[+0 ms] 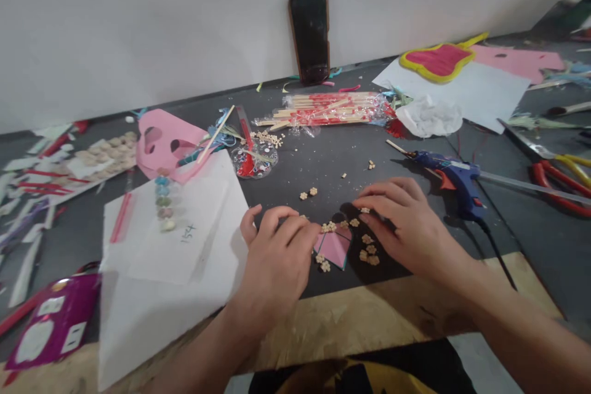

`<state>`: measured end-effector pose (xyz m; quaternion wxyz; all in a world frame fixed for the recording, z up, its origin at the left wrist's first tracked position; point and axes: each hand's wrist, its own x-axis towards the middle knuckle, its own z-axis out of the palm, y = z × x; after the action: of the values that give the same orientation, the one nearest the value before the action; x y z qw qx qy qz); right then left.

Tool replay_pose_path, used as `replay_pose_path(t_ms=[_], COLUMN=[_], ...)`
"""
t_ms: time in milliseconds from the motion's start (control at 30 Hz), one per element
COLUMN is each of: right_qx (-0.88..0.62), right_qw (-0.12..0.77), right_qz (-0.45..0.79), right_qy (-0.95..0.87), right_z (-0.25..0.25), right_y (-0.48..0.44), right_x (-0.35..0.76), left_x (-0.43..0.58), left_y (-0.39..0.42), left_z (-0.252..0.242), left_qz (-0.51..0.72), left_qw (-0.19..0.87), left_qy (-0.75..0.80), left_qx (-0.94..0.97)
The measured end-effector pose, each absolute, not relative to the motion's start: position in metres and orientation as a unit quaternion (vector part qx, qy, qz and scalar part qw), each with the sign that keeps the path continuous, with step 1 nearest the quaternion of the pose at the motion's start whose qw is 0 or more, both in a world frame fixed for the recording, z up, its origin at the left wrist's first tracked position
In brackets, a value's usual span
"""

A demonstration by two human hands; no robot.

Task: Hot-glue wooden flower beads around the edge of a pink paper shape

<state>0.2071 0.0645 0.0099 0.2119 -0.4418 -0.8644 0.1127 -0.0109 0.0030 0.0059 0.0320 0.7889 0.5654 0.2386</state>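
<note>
A small pink kite-shaped card piece (335,247) with dark lines lies near the table's front edge. Pale flower-shaped pieces sit along its upper edge and beside its lower left. My left hand (282,249) is closed at the card's left edge, the thumb mostly hidden behind the fingers. To the right, my right hand (406,221) pinches a flower-shaped piece (364,210) between thumb and fingertips. Several more flower pieces (369,255) lie under that hand, and a pair (308,193) lies beyond the card.
At right are a blue glue gun (455,175) with its cord and scissors (549,163). Behind lie bagged sticks (327,109) and crumpled tissue (429,116); a phone (310,34) leans on the wall. White paper (138,320) and a pink cutout (168,135) are left.
</note>
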Motion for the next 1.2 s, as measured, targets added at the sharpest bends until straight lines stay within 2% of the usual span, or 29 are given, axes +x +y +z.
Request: replay_pose_path(t_ms=[300,833,1200], right_qx=[-0.39,-0.398,-0.391], right_qw=[0.125,0.162,0.147], right_qz=[0.093,0.119,0.135], right_qy=[-0.907,-0.895,-0.898], right_z=[0.012,0.003,-0.001], right_y=[0.072,0.069,0.071], right_x=[0.199,0.193,0.191], left_x=[0.002,0.014,0.012], left_y=[0.013,0.021,0.023], left_z=[0.019,0.012,0.009], left_qz=[0.167,0.135,0.152], left_qw=[0.089,0.114,0.124], left_qy=[0.579,0.593,0.594], left_qx=[0.793,0.785,0.78])
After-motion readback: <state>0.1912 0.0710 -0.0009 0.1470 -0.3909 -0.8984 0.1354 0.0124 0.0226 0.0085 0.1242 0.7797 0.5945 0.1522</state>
